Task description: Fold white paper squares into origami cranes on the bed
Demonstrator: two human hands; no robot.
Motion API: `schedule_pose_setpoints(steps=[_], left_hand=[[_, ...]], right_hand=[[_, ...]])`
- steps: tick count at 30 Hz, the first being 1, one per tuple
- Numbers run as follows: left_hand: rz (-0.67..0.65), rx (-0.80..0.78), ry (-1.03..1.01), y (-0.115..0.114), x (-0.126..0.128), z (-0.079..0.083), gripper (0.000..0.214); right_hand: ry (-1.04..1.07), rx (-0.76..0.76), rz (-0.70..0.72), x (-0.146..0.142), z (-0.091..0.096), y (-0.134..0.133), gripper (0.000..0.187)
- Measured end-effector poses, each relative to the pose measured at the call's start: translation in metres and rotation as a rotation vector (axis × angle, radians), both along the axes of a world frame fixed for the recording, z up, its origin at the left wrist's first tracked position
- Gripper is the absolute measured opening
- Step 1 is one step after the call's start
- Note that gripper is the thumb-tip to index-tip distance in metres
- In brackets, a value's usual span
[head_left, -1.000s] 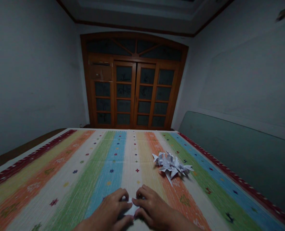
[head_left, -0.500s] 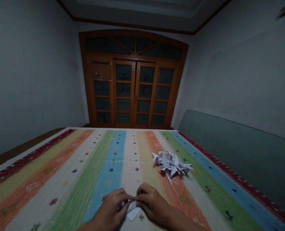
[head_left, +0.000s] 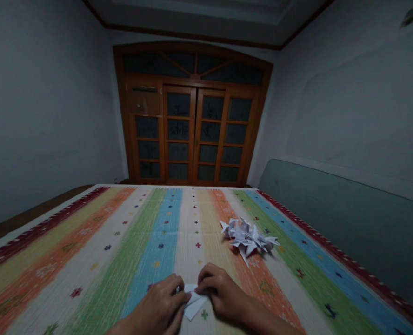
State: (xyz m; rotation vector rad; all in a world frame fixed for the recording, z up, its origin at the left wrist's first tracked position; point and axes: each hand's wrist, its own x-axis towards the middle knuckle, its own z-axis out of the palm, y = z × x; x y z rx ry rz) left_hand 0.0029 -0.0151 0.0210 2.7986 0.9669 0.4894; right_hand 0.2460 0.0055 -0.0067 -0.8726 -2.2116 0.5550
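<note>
A small white folded paper [head_left: 194,304] lies on the striped mat [head_left: 88,260] near the bottom edge of the view. My left hand [head_left: 159,304] pinches its left side with curled fingers. On its right side my right hand [head_left: 220,293] grips it, fingers bent and pressed together. Both hands meet over the paper and hide most of it. Further away to the right lies a pile of white folded paper shapes [head_left: 246,237], apart from both hands.
The colourful striped mat covers the whole surface ahead. A green padded board [head_left: 349,223] runs along the right wall. A wooden glazed door [head_left: 192,135] stands at the far end. Bare floor [head_left: 28,216] shows at the left edge.
The hands have shifted slightly nearer to me with the paper, and more of its white lower corner now shows between them. The paper pile has not moved.
</note>
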Motion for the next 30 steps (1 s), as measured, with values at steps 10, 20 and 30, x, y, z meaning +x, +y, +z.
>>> schedule_pose_setpoints(steps=[10,20,30], left_hand=[[0.001,-0.045,-0.104,0.007,0.0,-0.002,0.019],[-0.19,0.304,-0.118,0.008,0.002,-0.006,0.018],[-0.275,0.213,-0.007,0.007,-0.004,0.013,0.029]], right_hand=[[0.008,-0.13,-0.105,0.003,0.01,0.003,0.038],[-0.266,0.105,0.012,0.016,0.007,0.003,0.02],[-0.058,-0.133,-0.063,0.028,0.002,0.011,0.028]])
